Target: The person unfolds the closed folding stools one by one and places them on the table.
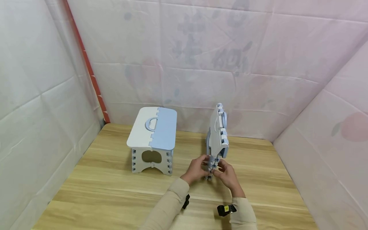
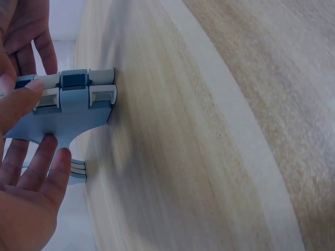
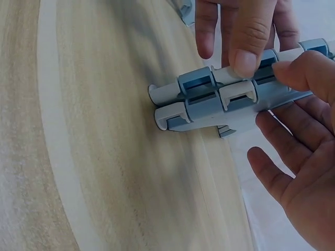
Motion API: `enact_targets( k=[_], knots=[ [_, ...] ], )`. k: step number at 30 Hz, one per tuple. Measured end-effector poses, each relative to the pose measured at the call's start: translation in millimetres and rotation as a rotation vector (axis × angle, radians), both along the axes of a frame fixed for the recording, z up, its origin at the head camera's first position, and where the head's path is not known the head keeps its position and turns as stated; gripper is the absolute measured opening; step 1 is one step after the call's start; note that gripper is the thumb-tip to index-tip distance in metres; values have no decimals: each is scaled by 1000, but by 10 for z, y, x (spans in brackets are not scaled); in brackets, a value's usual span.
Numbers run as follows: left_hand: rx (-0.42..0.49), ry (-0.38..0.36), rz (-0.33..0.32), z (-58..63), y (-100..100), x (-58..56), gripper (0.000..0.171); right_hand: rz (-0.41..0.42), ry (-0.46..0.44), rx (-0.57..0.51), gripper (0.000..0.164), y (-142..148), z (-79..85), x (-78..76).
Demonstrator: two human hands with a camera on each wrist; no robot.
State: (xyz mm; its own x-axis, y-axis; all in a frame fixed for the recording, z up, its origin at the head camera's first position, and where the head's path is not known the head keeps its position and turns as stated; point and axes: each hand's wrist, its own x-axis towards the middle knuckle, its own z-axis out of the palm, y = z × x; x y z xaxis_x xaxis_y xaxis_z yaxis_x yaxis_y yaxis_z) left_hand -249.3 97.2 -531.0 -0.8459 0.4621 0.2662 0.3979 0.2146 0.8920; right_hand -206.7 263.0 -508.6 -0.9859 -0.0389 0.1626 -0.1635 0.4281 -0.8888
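A partly folded white-and-blue folding stool (image 1: 217,134) stands on edge on the wooden table, its legs drawn close together at the bottom. My left hand (image 1: 196,170) grips the near leg panel from the left. From the other side, my right hand (image 1: 229,176) holds the same leg area. In the left wrist view, the left thumb (image 2: 21,104) lies on the hinged leg edge (image 2: 73,89). Both thumbs sit side by side on the hinge knuckles (image 3: 201,94) in the right wrist view. Fingertips behind the panel are partly hidden.
Left of the hands stands an unfolded stool (image 1: 152,127) with a blue-and-white top and a handle in its middle. Pale printed sheets (image 1: 187,64) hang behind and along both sides of the wooden table (image 1: 100,191).
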Motion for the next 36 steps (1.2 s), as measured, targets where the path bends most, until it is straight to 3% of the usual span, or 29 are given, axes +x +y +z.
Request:
enact_targets(
  k=[7, 15, 20, 26, 36],
  knots=[
    [1, -14, 8, -18, -12, -21, 61, -2, -6, 5, 41, -12, 12, -21],
    [3, -13, -11, -17, -31, -21, 60, 10, 58, 73, 41, 41, 35, 3],
    [15, 17, -12, -11, -60, -10, 58, -19, 70, 93, 41, 76, 21, 13],
    [31, 85, -14, -18, -85, -11, 55, -79, 23, 83, 43, 115, 36, 23],
    [-9, -14, 20, -47, -86, -31, 55, -77, -44, 32, 40, 173, 92, 32]
  ],
)
